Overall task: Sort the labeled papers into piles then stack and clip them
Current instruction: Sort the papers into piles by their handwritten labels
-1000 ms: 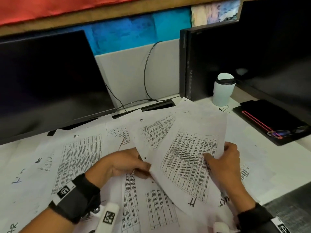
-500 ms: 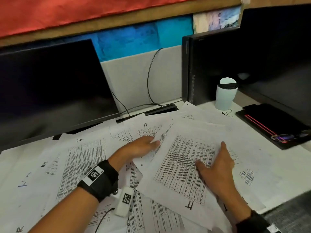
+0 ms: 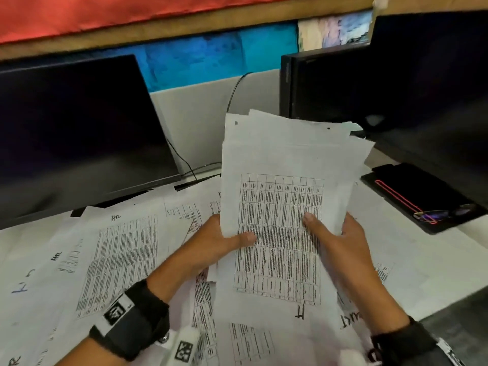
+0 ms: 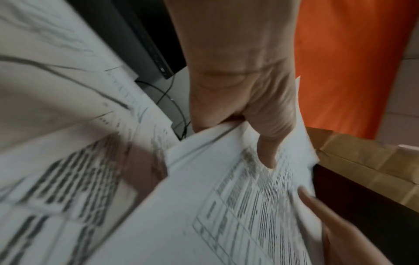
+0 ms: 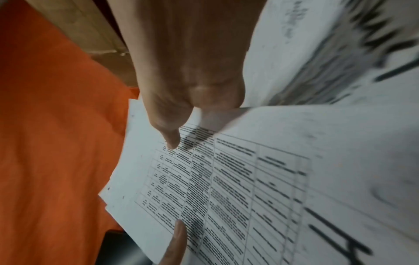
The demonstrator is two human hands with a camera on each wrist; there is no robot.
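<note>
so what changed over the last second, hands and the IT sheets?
Both hands took hold of the IT stack and lifted it off the desk, tilting it up toward the camera. The left hand, earlier flat on the sheets, now pinches its left edge; the right hand grips the right edge, thumb on top. The stack now hides the white cup. The HR sheets, the monitor and the black tray stayed put.

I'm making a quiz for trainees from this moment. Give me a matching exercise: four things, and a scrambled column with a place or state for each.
1. IT-labelled stack
2. HR-labelled sheet
3. glasses
4. left monitor

a. lying flat on the desk
b. screen dark
c. held up in both hands
d. resting on a black case

Pairs: 1-c, 2-a, 3-d, 4-b
</note>
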